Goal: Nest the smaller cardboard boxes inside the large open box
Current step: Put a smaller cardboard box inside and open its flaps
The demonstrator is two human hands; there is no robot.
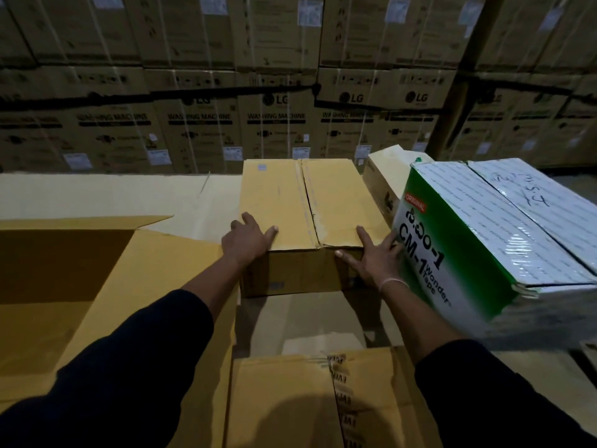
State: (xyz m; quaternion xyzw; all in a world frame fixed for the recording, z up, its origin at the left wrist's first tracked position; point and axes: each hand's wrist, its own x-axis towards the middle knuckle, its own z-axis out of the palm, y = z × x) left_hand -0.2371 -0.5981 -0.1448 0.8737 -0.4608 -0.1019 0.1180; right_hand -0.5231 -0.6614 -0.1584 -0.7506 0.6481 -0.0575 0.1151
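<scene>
A small brown cardboard box with closed, taped top flaps sits in the middle. My left hand grips its near left top corner. My right hand grips its near right corner, thumb on the top. The large open box lies at the left; its flaps are spread and its dark inside shows at the far left. Another small brown box with printed tape lies nearest me, low in the view.
A green and white carton marked CM-1 Wonder Tape stands tilted at the right, touching my right hand. Behind it is a pale cardboard piece. A wall of stacked washing machine cartons fills the background.
</scene>
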